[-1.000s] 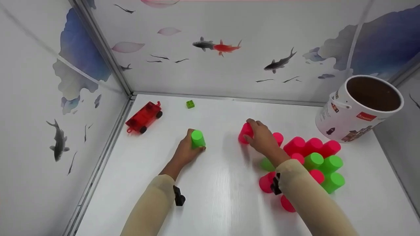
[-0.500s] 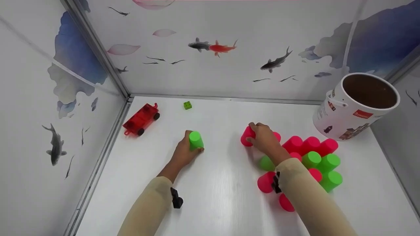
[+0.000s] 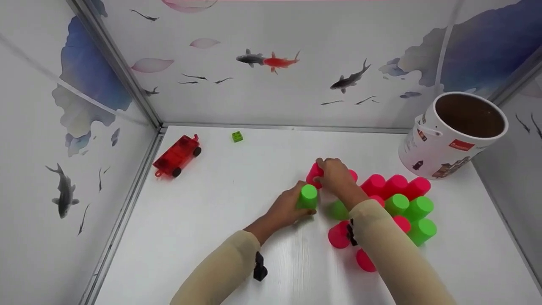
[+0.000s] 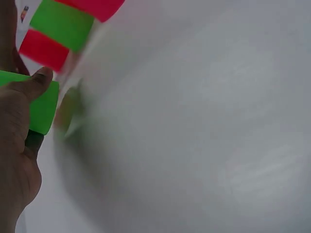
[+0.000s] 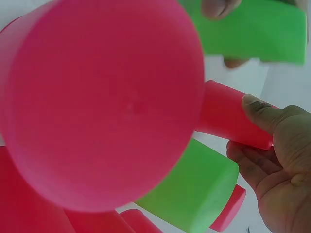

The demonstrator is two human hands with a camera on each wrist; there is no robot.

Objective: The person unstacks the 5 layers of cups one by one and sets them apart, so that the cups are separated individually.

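My left hand point(image 3: 284, 208) grips a green cup point(image 3: 308, 195) that stands base up. In the left wrist view its thumb lies along the green cup's side point(image 4: 44, 109). Just beyond it, my right hand point(image 3: 338, 177) holds a pink cup point(image 3: 313, 174) between thumb and fingers, also base up. The right wrist view shows that pink cup point(image 5: 226, 116) in the right hand point(image 5: 289, 165), with the left hand's green cup close by. Another green cup point(image 3: 338, 210) stands below the right wrist, partly hidden by it.
Several upside-down pink cups point(image 3: 396, 186) and green cups point(image 3: 423, 232) crowd the table's right side, some behind the right forearm. A white bucket point(image 3: 449, 148) stands at the back right. Far left are a red toy wagon point(image 3: 177, 156) and a small green block point(image 3: 237, 136).
My left hand has carried the green cup to the right, close beside the right hand. The right hand keeps holding the pink cup in about the same place. The head view has shifted slightly.
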